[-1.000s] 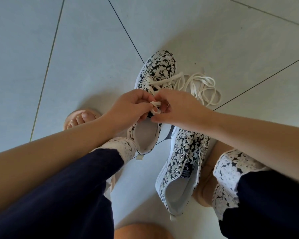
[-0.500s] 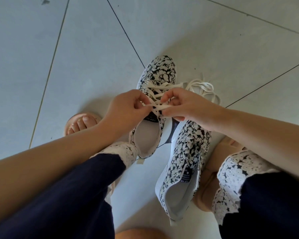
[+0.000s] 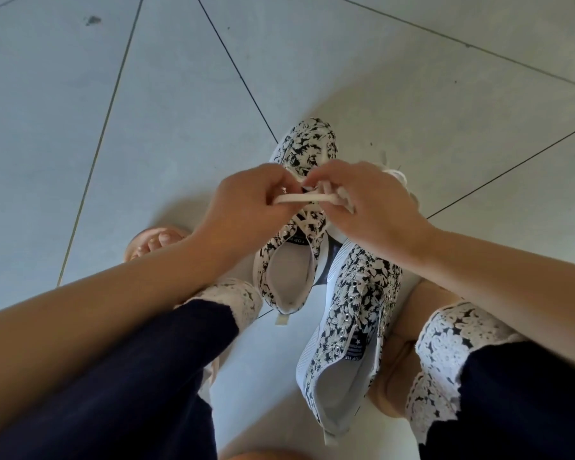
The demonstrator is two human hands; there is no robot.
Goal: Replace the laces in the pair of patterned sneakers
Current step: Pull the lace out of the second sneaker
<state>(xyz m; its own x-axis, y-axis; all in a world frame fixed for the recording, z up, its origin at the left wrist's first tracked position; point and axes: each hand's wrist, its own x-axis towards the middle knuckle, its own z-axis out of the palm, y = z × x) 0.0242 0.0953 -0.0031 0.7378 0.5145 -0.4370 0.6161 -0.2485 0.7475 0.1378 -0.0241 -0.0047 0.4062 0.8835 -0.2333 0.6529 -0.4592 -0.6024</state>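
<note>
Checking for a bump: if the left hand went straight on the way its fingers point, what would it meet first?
Probably the right hand: the left hand, pinching the white lace, points across at it, and their fingertips nearly touch above the far sneaker. Depth between them is unclear from one view.

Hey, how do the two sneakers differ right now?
The far sneaker carries a lace, which the left hand and right hand pinch above it; the near sneaker has bare eyelets. The far sneaker stands upright; the near sneaker leans sideways. Both share the black-and-white floral print.
</note>
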